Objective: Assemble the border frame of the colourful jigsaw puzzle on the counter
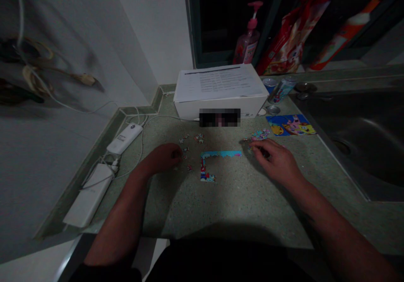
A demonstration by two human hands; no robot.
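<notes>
A partly joined jigsaw puzzle [221, 153] lies on the counter between my hands, its blue top edge and red left edge forming a bracket. My left hand [167, 155] is on its left with the fingers curled closed beside several loose puzzle pieces [190, 168]; what it may hold is hidden. To the right of the puzzle, my right hand [276, 158] has thumb and forefinger pinched together, and whatever is between them is too small to make out. Just beyond those fingertips is a pile of pink and blue pieces [261, 134].
A white box [189, 107] with a printed sheet stands at the back. Behind the right hand lie a colourful cartoon card [292, 125] and a can [283, 90]. A metal sink [372, 134] borders the right. White power adapters [90, 195] with cables lie left.
</notes>
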